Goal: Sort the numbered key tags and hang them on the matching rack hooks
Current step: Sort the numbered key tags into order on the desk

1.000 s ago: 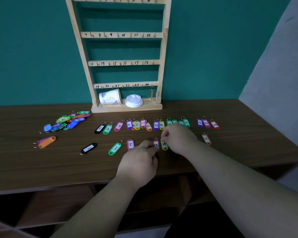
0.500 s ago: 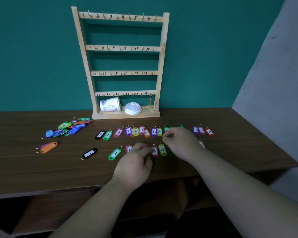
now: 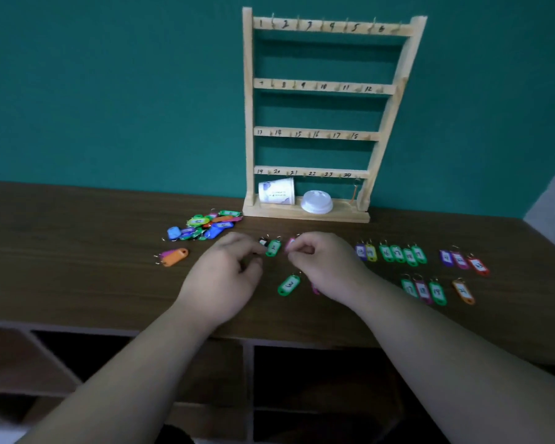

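Note:
A wooden rack (image 3: pixel 249 123) with numbered hooks stands at the back of the table (image 3: pixel 77 277); one tag (image 3: pixel 354 194) hangs on its lowest right hook. Numbered key tags lie in rows (image 3: pixel 398 253) in front of it. My left hand (image 3: pixel 225 274) has its fingers curled, with the tips by a black tag (image 3: pixel 263 241) and the green tag 2 (image 3: pixel 273 248); whether it holds anything is hidden. My right hand (image 3: pixel 326 262) pinches a pink tag (image 3: pixel 290 242) in the row. Green tag 3 (image 3: pixel 289 285) lies between my hands.
A loose heap of tags (image 3: pixel 205 227) and an orange tag (image 3: pixel 175 257) lie at the left. A tipped paper cup (image 3: pixel 276 191) and a white lid (image 3: pixel 317 201) rest on the rack's base. Open shelves sit below the table edge.
Both hands have moved left along the rows, from the middle tags to the row's left end. The lone black tag at the lower left is out of sight under my left hand.

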